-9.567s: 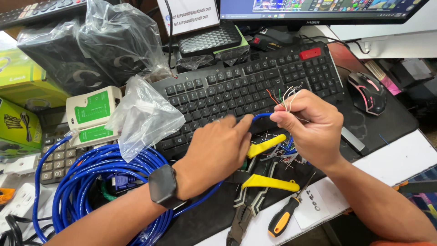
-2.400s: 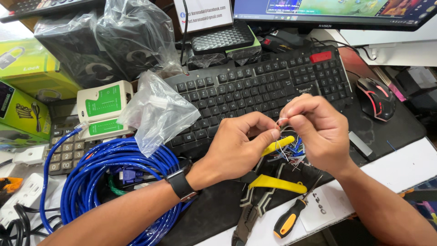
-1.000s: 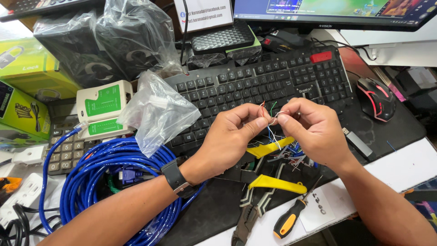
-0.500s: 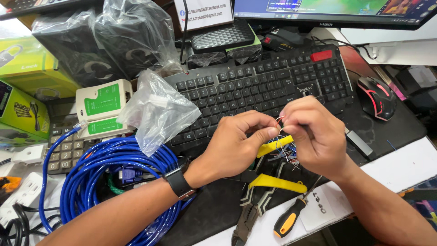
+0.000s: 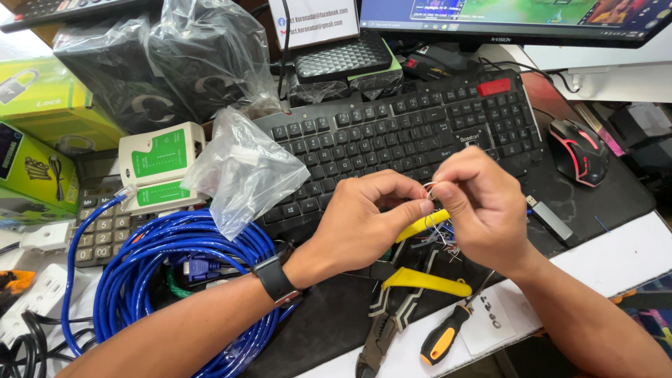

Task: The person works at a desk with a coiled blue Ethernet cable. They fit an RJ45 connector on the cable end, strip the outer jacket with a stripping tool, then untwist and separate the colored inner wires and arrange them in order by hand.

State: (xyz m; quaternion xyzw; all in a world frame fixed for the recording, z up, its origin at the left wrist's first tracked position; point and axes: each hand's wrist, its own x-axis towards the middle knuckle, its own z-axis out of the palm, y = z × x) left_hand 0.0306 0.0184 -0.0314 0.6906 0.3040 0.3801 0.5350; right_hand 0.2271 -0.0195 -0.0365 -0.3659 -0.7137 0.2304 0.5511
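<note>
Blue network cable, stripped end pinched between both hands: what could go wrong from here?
1. The thin wires are short and pinched only by the fingertips of the left hand and right hand; one could slip out of line.
2. Repeated bending might kink or snap a wire.
3. The yellow-handled crimping tool and screwdriver lie right under the hands, and the screwdriver sits at the desk edge; a wrist could knock it off.

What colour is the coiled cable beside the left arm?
Blue. The cable shows best in the head view, the only one.
</note>
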